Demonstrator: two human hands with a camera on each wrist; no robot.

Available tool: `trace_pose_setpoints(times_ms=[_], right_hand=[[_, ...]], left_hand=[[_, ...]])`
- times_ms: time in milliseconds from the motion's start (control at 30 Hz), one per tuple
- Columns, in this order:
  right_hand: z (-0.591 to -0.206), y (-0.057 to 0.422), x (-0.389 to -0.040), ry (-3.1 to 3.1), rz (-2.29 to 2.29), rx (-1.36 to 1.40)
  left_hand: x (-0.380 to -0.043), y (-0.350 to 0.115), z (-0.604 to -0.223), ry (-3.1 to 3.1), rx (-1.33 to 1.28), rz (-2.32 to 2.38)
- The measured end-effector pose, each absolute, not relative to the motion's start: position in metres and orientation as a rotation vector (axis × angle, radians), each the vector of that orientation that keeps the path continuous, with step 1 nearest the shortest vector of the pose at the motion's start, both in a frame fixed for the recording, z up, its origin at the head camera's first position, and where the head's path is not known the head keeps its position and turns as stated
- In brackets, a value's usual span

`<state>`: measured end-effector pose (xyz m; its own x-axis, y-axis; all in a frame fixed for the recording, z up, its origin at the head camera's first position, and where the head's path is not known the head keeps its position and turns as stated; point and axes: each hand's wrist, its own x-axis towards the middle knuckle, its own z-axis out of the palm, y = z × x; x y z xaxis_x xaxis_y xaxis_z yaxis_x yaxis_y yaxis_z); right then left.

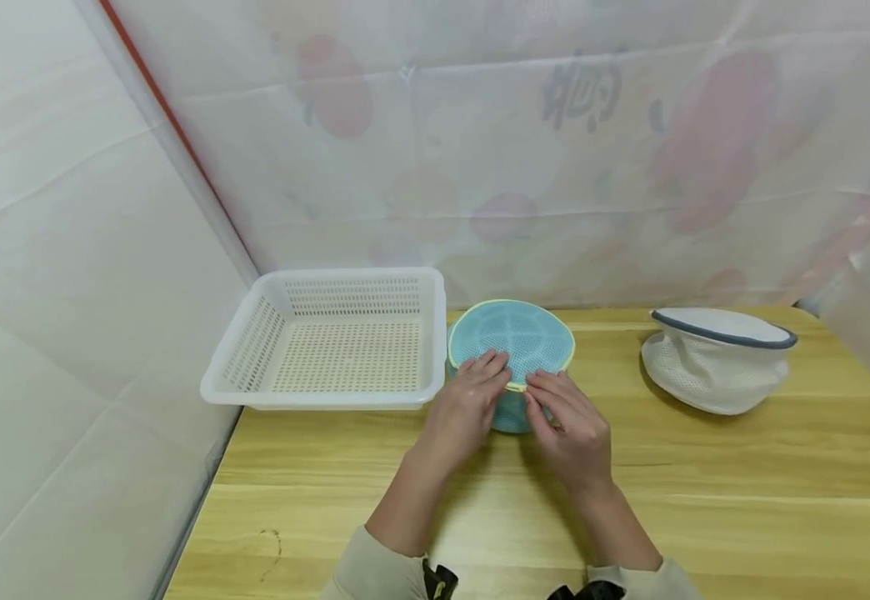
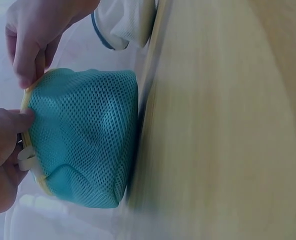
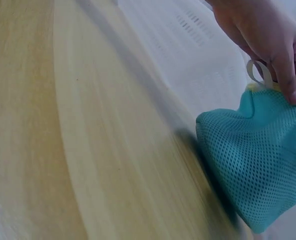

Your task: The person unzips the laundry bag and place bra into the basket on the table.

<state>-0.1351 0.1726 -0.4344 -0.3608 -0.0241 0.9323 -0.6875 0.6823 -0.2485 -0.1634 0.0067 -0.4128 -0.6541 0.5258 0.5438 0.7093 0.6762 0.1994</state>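
A round teal mesh laundry bag (image 1: 512,333) with yellow edging stands on the table, its flat top facing up. My left hand (image 1: 468,408) pinches the near rim, its fingers lying over the top and its thumb on the side in the left wrist view. Close beside it, my right hand (image 1: 573,425) pinches the same yellow zipped edge (image 2: 26,100) between thumb and fingers. A pale fabric loop (image 3: 259,72) sticks out from the rim by the left hand. The zipper pull itself is too small to make out.
Left of the bag stands a white perforated plastic basket (image 1: 435,350), nearly touching it. A white mesh bag with dark grey edging (image 1: 716,367) sits further right on the wooden table (image 1: 315,492). Printed sheeting (image 1: 435,150) rises behind the table and on the left.
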Motion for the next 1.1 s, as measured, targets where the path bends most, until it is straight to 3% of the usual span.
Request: trace_pose_setpoints(times_ms=[400,767,1100], right_hand=[[-0.435,0.174,-0.135,-1.827,0.785,0.539],[-0.436,0.171,-0.136,-1.827,0.811,0.591],[-0.431,0.177,-0.135,-1.86,0.932,0.461]], left_hand=[[-0.161,0.009,-0.41,-2.43,-0.873,-0.534],[-0.156,0.018,-0.408,-2.412,-0.964,-0.492],[-0.157,0.022,-0.401,-2.441,-1.014,-0.484]])
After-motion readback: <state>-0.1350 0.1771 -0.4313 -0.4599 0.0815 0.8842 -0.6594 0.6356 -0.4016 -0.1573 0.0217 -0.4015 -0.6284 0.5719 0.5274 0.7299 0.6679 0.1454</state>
